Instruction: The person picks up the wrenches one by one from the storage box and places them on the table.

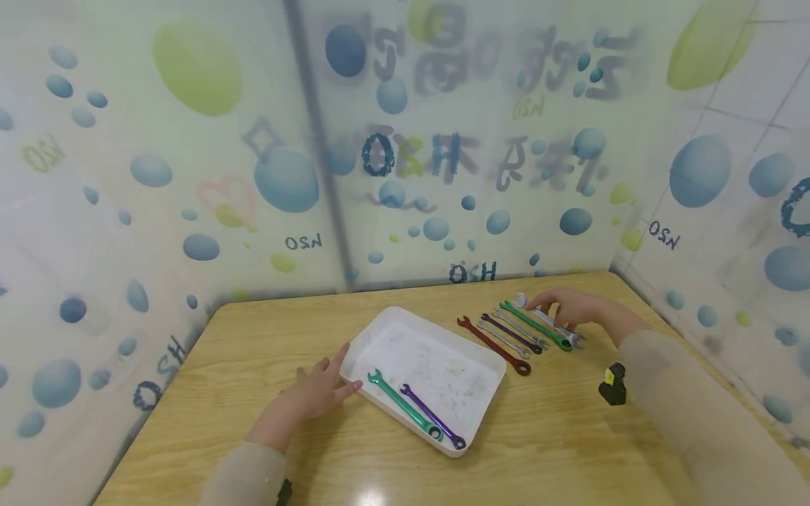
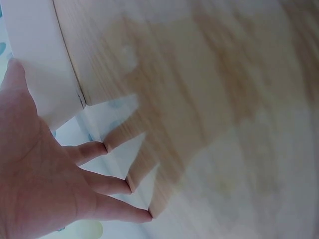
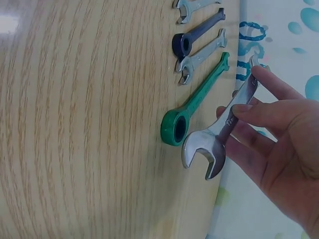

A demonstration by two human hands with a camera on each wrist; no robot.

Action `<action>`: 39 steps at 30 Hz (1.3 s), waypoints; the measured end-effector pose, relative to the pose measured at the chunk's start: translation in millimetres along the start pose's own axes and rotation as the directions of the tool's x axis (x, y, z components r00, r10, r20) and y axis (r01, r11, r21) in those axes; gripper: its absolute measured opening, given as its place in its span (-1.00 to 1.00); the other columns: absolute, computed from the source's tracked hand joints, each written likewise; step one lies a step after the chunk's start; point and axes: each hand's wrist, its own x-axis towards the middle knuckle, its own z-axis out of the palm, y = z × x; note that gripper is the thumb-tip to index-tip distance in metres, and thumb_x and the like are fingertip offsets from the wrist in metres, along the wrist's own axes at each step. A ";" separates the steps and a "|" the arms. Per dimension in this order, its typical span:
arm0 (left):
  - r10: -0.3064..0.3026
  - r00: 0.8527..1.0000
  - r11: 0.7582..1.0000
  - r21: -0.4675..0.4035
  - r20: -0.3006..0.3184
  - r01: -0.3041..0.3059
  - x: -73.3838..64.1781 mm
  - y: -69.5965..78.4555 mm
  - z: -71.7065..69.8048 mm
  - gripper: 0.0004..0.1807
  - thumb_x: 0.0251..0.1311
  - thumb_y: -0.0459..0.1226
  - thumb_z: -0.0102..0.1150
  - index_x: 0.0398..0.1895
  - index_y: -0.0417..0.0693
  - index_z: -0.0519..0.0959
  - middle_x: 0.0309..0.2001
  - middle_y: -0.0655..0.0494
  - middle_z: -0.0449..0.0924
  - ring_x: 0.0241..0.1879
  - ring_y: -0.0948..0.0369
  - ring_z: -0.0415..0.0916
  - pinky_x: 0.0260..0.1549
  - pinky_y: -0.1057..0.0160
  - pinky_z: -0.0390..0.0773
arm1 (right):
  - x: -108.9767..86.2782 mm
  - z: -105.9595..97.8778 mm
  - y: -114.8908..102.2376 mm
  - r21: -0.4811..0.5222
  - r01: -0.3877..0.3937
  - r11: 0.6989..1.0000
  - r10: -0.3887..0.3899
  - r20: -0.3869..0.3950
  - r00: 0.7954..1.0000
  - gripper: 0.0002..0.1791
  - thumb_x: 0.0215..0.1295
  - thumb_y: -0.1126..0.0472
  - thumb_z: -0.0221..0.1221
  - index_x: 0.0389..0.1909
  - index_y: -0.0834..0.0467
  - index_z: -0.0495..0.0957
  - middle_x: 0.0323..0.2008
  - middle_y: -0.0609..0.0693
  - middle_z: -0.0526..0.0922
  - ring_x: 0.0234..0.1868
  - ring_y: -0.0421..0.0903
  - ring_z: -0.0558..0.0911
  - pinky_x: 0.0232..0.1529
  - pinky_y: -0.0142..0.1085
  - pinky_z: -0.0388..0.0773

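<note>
Wooden surface (image 1: 544,443); two wrenches (image 1: 405,405) in tray (image 1: 424,351); five others (image 1: 510,332) remain at right; right hand (image 3: 296,142) pinches silver wrench (image 3: 220,128); left hand (image 1: 310,391) spread at tray.

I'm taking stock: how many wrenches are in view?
8: a green one and a purple one in the tray; red, silver, another purple, another silver and another green on the table; a large silver one in the right hand.

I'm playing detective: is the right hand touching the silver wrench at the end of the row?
Touching. The right wrist view shows the right hand pinching the silver wrench, its thumb pressed on the shaft.
</note>
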 end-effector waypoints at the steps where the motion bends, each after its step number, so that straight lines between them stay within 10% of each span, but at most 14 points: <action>1: -0.001 1.000 1.000 0.001 0.001 0.001 0.0 -0.5 0.2 -0.03 0.30 0.31 -0.10 0.58 0.09 -0.19 0.39 -0.52 0.02 0.22 -0.69 -0.19 -0.17 -0.71 -0.02 | 0.7 -0.4 0.8 -0.003 -0.006 1.000 0.006 -0.003 1.000 -0.31 0.10 0.68 0.00 0.29 0.20 0.45 0.08 0.32 0.41 -0.55 -0.08 0.43 -0.49 -0.11 0.54; 26: 0.020 1.000 1.000 0.004 -0.003 -0.020 0.2 -0.5 0.7 -0.04 0.31 0.30 -0.11 0.58 0.04 -0.18 0.37 -0.54 0.04 0.22 -0.69 -0.16 -0.08 -0.67 0.00 | 18.0 3.9 28.9 -0.178 0.012 0.984 -0.033 -0.117 0.993 -0.39 0.03 0.68 0.04 0.16 0.31 0.54 -0.06 0.33 0.57 -0.50 -0.08 0.46 -0.50 -0.28 0.47; 39: 0.026 1.000 1.000 0.001 -0.009 -0.026 0.8 -1.1 1.3 -0.03 0.31 0.29 -0.10 0.58 0.03 -0.18 0.37 -0.54 0.04 0.23 -0.68 -0.16 -0.05 -0.66 -0.02 | 26.4 8.8 31.3 -0.107 -0.049 0.993 0.029 -0.177 0.984 -0.37 0.02 0.66 -0.02 0.18 0.32 0.52 -0.09 0.31 0.56 -0.55 -0.11 0.42 -0.51 -0.30 0.44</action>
